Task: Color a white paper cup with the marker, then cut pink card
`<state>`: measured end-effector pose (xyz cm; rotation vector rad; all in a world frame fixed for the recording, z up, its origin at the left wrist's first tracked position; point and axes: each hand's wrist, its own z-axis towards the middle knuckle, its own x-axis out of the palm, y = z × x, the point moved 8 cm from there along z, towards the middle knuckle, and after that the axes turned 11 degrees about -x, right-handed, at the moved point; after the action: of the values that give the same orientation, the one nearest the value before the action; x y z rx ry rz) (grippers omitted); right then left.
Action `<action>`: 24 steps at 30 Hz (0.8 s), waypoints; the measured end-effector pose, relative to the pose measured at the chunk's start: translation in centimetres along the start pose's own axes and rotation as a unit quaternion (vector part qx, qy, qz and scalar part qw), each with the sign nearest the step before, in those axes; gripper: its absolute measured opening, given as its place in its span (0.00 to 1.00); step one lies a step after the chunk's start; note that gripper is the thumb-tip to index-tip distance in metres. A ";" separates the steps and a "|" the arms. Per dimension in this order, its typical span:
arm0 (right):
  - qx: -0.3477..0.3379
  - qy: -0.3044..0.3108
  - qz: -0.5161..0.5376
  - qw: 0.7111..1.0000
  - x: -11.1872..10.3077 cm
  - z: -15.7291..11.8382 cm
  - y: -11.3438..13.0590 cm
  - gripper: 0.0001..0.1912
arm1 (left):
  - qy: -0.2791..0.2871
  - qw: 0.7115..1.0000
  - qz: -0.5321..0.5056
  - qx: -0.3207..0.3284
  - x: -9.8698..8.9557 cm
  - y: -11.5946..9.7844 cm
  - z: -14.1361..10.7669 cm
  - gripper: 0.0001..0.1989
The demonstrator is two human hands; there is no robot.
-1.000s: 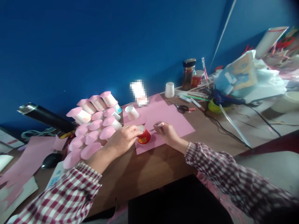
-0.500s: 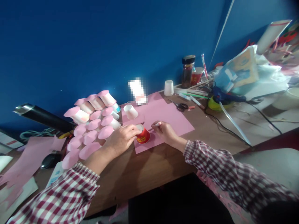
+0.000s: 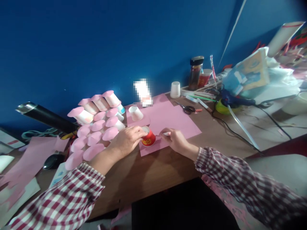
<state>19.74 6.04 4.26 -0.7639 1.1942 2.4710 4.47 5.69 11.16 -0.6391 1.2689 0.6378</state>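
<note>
Upside down on the pink paper point(image 3: 177, 119) stands a red paper cup point(image 3: 149, 140) with yellow markings and a pale base on top. My left hand point(image 3: 127, 140) is closed on the cup's upper part from the left, fingers bent over it. To the cup's right, my right hand point(image 3: 177, 141) pinches a slim white pen point(image 3: 167, 134). Its tip points left toward the cup, close to the paper; whether it touches the paper is too small to tell. Behind the red cup, a white paper cup point(image 3: 136, 114) rests on the same sheet.
Several cups with pink cone tops point(image 3: 94, 138) crowd the left. Scissors point(image 3: 188, 109), another white cup point(image 3: 175, 89) and a dark-lidded jar point(image 3: 195, 73) lie or stand back right. A blue glue gun point(image 3: 233, 97) trails a cable. Left are a mouse point(image 3: 53, 161) and a black flask point(image 3: 45, 116).
My right hand has shifted slightly right, with the pen pulled a little away from the cup. My left hand stays on the cup. The whole view has shifted a little.
</note>
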 end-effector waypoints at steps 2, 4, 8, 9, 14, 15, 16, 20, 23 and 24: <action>0.008 0.006 -0.020 1.000 -0.1 -0.7 0.4 0.08 | 0.002 1.000 0.000 -0.002 0.1 0.1 0.0 0.11; 0.014 0.013 -0.038 0.999 0.0 -1.3 1.0 0.06 | 0.004 1.000 0.001 -0.005 0.1 0.2 0.0 0.11; 0.001 0.017 -0.059 0.998 0.3 -2.2 2.8 0.06 | 0.012 1.000 0.001 -0.014 0.2 0.2 0.0 0.11; -0.007 0.017 -0.064 0.998 0.5 -2.3 3.3 0.07 | 0.014 1.000 0.002 -0.017 0.2 0.2 0.0 0.11; -0.039 0.013 -0.090 0.995 1.5 -2.8 4.9 0.07 | 0.009 1.000 0.003 -0.014 0.3 0.4 -0.2 0.12; -0.046 0.011 -0.092 0.995 1.6 -2.8 5.1 0.07 | 0.007 1.000 0.003 -0.012 0.4 0.4 -0.3 0.12; -0.052 0.008 -0.092 0.994 1.6 -2.8 5.3 0.07 | 0.006 1.000 0.002 -0.012 0.4 0.5 -0.3 0.12; -0.073 -0.016 -0.074 0.994 1.0 -3.1 6.2 0.06 | 0.019 1.000 0.005 -0.021 0.6 0.7 -0.3 0.11; -0.111 0.005 -0.066 0.992 1.2 -3.6 7.5 0.06 | 0.044 0.999 0.007 -0.018 0.4 0.8 0.0 0.11; -0.130 0.024 -0.065 0.989 1.6 -3.9 8.1 0.07 | 0.055 0.998 0.006 -0.015 0.3 0.8 0.1 0.11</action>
<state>15.96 -1.91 6.46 -0.9429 0.8161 2.5389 4.00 6.31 10.79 -0.6992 1.3678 0.6385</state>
